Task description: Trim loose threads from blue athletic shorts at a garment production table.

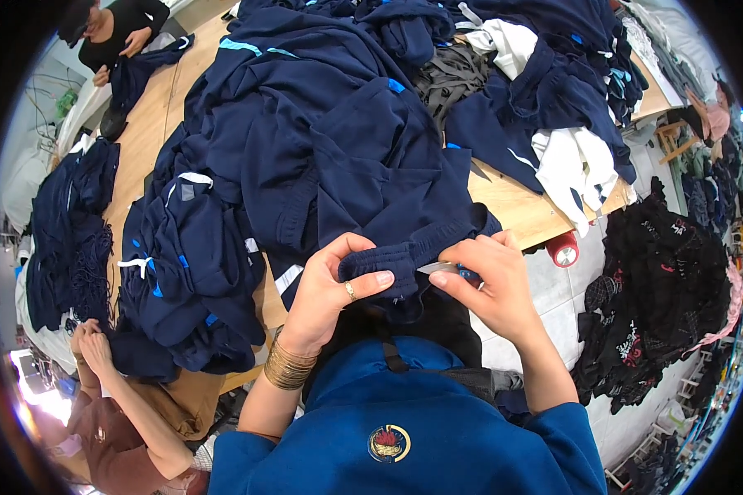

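My left hand [328, 285] is closed on the gathered elastic waistband [392, 262] of a navy garment, thumb on top and fingers beneath. A ring and several gold bangles are on this arm. In my right hand [493, 285] is a small cutting tool [437, 267], a pointed metal blade with a bit of blue at the grip; most of it is hidden by the fingers. Its tip touches or nearly touches the waistband beside a seam. Small pale thread ends show on the band below the tip. The garment's navy cloth [363, 181] spreads away over the table.
Navy clothes [190, 247] heap the wooden table [153, 111], with white pieces [574, 165] and grey strips [452, 78] among them. Two people work at the left, one far [111, 37], one near [124, 437]. A red cylinder [562, 250] and black garments [636, 297] lie right.
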`<state>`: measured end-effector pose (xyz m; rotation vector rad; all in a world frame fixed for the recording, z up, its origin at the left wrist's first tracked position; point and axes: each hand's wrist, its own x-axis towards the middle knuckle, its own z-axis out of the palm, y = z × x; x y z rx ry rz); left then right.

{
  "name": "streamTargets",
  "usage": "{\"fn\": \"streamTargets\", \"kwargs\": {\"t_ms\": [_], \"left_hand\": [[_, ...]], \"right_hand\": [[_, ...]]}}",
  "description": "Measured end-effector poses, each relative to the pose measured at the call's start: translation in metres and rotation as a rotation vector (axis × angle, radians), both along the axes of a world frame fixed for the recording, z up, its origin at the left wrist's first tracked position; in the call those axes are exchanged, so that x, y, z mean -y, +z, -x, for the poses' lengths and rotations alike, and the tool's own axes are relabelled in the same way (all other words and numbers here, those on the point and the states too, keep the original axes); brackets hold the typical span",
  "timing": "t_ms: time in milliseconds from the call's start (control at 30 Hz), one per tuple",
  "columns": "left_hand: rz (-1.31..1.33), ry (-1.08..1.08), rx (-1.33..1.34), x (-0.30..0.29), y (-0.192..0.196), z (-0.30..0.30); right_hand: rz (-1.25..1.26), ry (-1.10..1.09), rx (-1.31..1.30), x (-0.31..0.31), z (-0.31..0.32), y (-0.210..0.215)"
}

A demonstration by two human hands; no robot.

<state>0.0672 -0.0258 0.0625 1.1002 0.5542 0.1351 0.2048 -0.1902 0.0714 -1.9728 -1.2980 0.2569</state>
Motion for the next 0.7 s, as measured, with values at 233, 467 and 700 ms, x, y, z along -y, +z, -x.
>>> {"fn": "streamTargets", "kwargs": {"t_ms": [233,467,700], "left_hand": [[-0.018,0.006,0.010,-0.002,0.001,0.002],[-0.064,-0.013,-0.002,0.006,0.004,-0.003],[-0.043,0.046,-0.005,0.006,-0.001,0.002]], "right_hand": [[0.078,0.017,0.255,0.002,0.004,0.007],[-0.137,-0.172,-0.151,-0.015,0.029,-0.003],[-0.300,-0.375,-0.388,-0.017,0.016,-0.033]]}}
